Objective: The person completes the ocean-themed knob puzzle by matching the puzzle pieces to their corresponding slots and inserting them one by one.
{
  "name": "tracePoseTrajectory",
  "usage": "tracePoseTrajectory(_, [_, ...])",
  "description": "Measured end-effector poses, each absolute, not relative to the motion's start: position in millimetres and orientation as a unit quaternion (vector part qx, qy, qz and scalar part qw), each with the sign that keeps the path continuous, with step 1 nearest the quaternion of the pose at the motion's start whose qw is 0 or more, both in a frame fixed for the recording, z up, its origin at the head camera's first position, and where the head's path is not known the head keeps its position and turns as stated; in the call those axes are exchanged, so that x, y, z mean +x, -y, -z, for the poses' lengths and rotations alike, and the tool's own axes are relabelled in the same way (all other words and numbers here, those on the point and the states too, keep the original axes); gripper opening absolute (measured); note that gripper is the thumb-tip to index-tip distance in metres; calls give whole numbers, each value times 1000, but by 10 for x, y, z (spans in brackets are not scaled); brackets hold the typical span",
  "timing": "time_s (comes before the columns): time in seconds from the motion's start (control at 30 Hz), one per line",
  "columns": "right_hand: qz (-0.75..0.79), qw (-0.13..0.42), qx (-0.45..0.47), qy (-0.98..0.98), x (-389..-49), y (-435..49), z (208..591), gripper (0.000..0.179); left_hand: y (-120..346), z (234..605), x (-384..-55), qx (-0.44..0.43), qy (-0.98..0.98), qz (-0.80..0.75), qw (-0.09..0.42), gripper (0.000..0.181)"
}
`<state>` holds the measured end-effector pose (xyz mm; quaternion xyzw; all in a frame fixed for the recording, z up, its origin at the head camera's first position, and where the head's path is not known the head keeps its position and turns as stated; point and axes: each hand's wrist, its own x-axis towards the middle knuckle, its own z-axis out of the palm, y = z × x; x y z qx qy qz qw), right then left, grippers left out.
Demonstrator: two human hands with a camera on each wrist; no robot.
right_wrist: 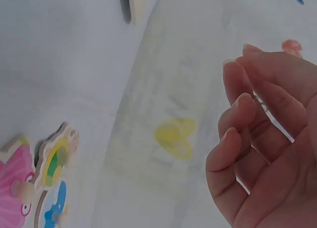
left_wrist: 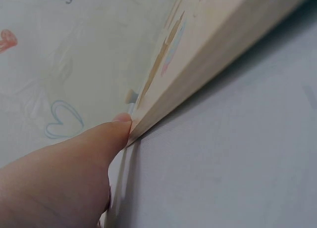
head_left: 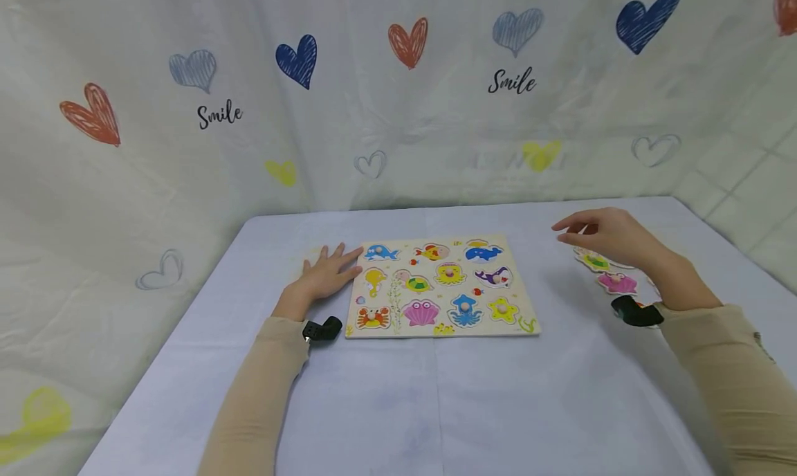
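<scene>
A wooden sea-animal puzzle board (head_left: 443, 293) lies flat on the table, bearing colourful pictures such as a crab, a shell and an octopus. My left hand (head_left: 326, 274) rests at the board's left edge with its fingers spread. In the left wrist view its thumb (left_wrist: 116, 131) touches the board's side (left_wrist: 198, 79). To the right of the board, my right hand (head_left: 607, 237) is raised over loose puzzle pieces, its fingers loosely bent and nothing between them. Under it lie a pink shell piece (head_left: 617, 283) and a turtle piece (head_left: 593, 260); the forearm partly hides others.
A white cloth covers the table (head_left: 386, 400). Behind it hangs a pale curtain (head_left: 349, 130) printed with hearts. In the right wrist view, a blue and white piece (right_wrist: 53, 208) lies beside the turtle and the shell. Each wrist wears a small black camera (head_left: 636, 311).
</scene>
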<state>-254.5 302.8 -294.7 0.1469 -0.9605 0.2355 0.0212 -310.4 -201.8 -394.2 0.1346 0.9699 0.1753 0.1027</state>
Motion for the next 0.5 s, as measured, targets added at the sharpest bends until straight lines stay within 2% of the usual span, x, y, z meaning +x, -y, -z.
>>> tracePoseTrajectory(0.13, [-246, 0, 114, 963, -2639, -3281, 2987, 42, 2026, 3946, -3094, 130, -971, -174, 102, 63])
tracePoseTrajectory(0.3, [-306, -52, 65, 949, -2746, -3630, 3129, 57, 2020, 3967, -3097, 131, -971, -175, 100, 63])
tracePoseTrajectory(0.5, [-300, -73, 36, 950, -2829, -3958, 3238, 56, 2026, 3977, -3104, 130, -971, -175, 94, 63])
